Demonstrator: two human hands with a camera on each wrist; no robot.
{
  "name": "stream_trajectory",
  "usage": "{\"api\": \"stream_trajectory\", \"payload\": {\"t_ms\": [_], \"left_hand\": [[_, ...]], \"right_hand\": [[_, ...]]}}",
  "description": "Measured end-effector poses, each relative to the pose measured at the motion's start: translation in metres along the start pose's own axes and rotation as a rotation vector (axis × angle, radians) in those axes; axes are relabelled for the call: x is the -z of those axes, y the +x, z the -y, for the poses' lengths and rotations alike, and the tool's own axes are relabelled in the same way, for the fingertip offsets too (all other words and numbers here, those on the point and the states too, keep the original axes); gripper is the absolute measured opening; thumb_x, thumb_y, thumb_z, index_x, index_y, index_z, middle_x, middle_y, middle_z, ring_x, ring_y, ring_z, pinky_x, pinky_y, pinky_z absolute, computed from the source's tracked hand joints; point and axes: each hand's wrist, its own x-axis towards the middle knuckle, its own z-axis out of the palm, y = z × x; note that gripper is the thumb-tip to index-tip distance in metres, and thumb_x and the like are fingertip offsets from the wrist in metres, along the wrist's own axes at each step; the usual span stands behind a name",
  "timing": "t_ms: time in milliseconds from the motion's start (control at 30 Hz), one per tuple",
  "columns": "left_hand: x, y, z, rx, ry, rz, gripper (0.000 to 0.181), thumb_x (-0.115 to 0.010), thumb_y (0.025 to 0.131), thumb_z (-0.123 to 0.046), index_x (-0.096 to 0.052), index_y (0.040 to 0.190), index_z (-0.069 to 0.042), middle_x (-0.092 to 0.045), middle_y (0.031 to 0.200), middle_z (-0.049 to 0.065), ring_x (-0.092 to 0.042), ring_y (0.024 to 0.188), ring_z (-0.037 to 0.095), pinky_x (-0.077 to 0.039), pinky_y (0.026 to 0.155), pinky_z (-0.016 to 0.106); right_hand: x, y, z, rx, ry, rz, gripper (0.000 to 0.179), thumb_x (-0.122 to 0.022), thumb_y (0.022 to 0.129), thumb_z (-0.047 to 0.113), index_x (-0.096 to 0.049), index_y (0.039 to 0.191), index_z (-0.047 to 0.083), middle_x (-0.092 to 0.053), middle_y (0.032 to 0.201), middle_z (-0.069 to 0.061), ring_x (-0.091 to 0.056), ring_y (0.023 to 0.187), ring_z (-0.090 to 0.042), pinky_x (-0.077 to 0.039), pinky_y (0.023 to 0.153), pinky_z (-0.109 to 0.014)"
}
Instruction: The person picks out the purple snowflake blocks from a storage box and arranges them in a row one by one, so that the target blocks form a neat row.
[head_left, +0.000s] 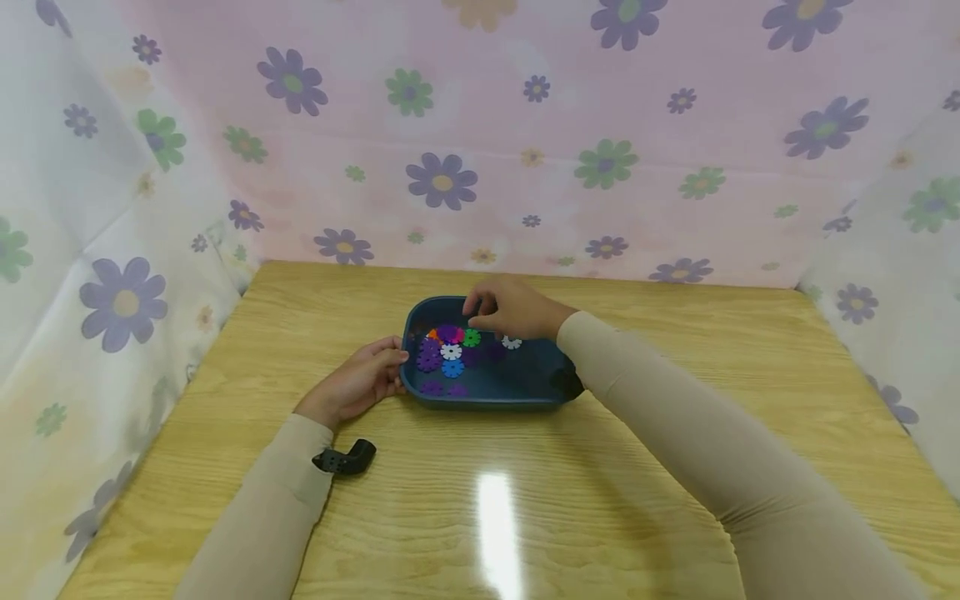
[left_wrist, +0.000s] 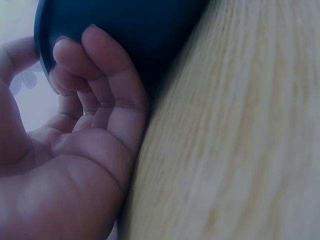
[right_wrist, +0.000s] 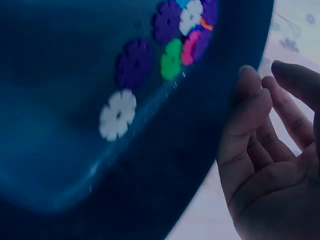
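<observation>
A dark blue tray with rounded corners stands on the table, notched flower-shaped plastic discs lying inside. Purple discs, a white disc, a blue disc and a green disc gather at the left end. Another white disc lies apart near the far wall. My left hand grips the tray's left end, thumb at the rim and fingers bent against the outer wall. Over the far rim hovers my right hand, fingers loosely bent; the right wrist view shows nothing between thumb and fingers.
The wooden table carries the tray near its far side. A flower-printed cloth hangs behind the table and along both sides. A black wrist device sits on the left sleeve.
</observation>
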Motion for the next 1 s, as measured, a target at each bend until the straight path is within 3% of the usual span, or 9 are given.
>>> {"api": "stream_trajectory", "payload": {"t_ms": [467, 667, 833, 1000], "left_hand": [[0.0, 0.002, -0.001, -0.004, -0.002, 0.01, 0.012, -0.041, 0.107, -0.015, -0.045, 0.109, -0.004, -0.058, 0.083, -0.003, -0.051, 0.07, 0.009, -0.05, 0.071, 0.024], [0.001, 0.001, 0.0, -0.013, -0.003, 0.021, 0.01, -0.042, 0.107, -0.016, -0.046, 0.106, -0.006, -0.058, 0.084, -0.002, -0.051, 0.07, 0.008, -0.05, 0.071, 0.024], [0.001, 0.001, -0.001, -0.012, -0.003, 0.016, 0.01, -0.041, 0.107, -0.016, -0.048, 0.103, -0.01, -0.058, 0.084, -0.003, -0.051, 0.069, 0.008, -0.05, 0.07, 0.024], [0.001, 0.001, -0.001, -0.013, 0.0, 0.011, 0.01, -0.042, 0.107, -0.017, -0.049, 0.102, -0.011, -0.058, 0.083, -0.004, -0.05, 0.069, 0.008, -0.049, 0.069, 0.023]], "right_hand": [[-0.033, 0.041, 0.01, -0.008, -0.036, 0.132, 0.025, -0.065, 0.098, 0.016, -0.064, 0.122, 0.009, -0.071, 0.101, -0.013, -0.07, 0.077, -0.027, -0.057, 0.066, -0.029], [-0.043, 0.049, 0.013, -0.039, -0.063, 0.146, 0.029, -0.065, 0.097, 0.016, -0.062, 0.125, 0.01, -0.07, 0.095, -0.009, -0.067, 0.07, -0.018, -0.055, 0.065, -0.028], [-0.05, 0.054, 0.013, -0.041, -0.126, 0.15, 0.033, -0.065, 0.097, 0.017, -0.059, 0.129, 0.01, -0.069, 0.097, -0.007, -0.065, 0.074, -0.016, -0.053, 0.068, -0.027], [-0.056, 0.058, 0.011, -0.034, -0.163, 0.132, 0.029, -0.068, 0.095, 0.016, -0.062, 0.123, 0.01, -0.068, 0.097, -0.006, -0.064, 0.077, -0.015, -0.052, 0.07, -0.027]]}}
